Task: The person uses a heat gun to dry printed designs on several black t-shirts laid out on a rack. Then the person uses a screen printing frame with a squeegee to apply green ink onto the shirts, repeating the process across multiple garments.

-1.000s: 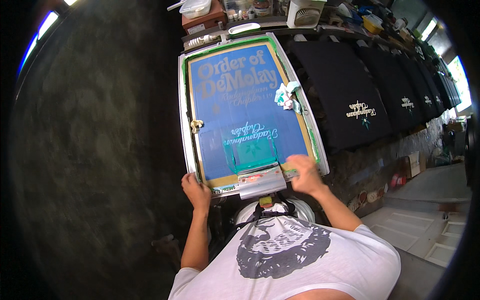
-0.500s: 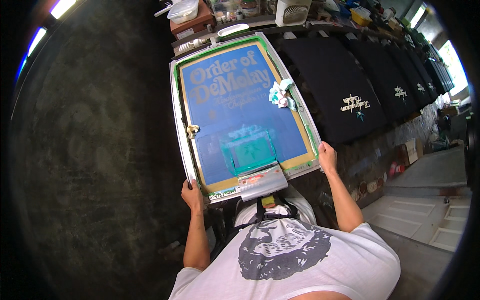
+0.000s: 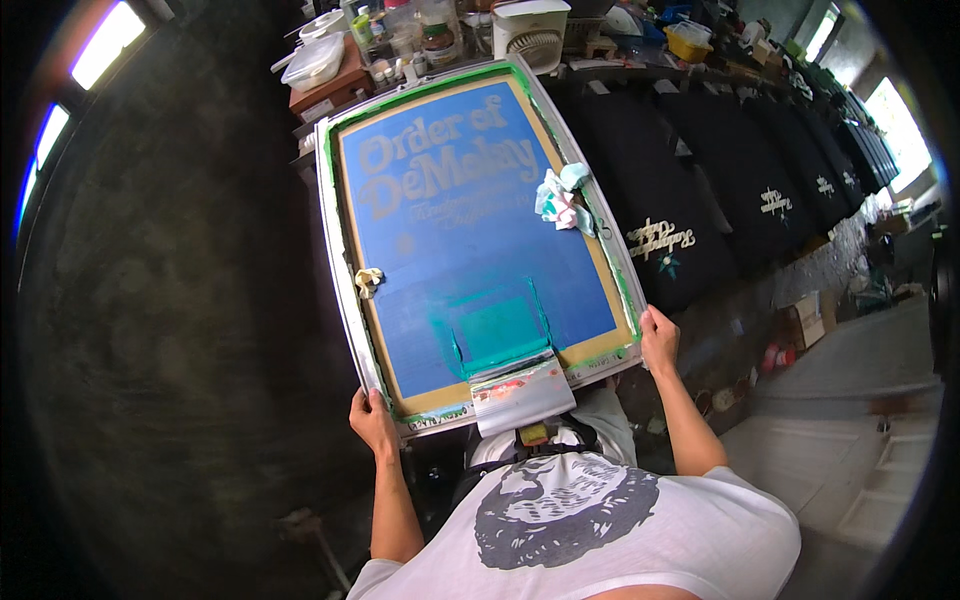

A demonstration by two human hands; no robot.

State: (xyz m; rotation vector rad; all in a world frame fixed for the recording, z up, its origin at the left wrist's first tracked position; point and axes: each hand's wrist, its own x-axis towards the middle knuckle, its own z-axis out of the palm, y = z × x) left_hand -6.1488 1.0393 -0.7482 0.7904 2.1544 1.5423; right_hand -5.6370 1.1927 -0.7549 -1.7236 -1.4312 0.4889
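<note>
My left hand (image 3: 374, 422) is closed around the near left corner of a framed printing screen (image 3: 440, 250). At the near right corner, my right hand (image 3: 659, 340) grips the same frame. The screen has blue mesh with pale lettering and a patch of wet teal ink (image 3: 497, 325) toward me. A wide metal-handled squeegee (image 3: 522, 398) lies over the near edge, its blade end at the ink. Crumpled teal-stained tissue (image 3: 562, 200) rests on the right side; a small beige crumpled piece (image 3: 368, 282) sits on the left rim.
Black printed shirts (image 3: 665, 200) lie in a row on boards to the right. Beyond the screen are a plastic tub (image 3: 314, 62) on a brown box, jars (image 3: 437, 42), a white fan-like device (image 3: 530, 32) and a yellow basket (image 3: 688, 40). A panelled door (image 3: 800, 440) lies at the lower right.
The screen appears larger and a little farther left, with both hands still on it. It now covers the white dish and coiled bulb beyond it. The head view has shifted too.
</note>
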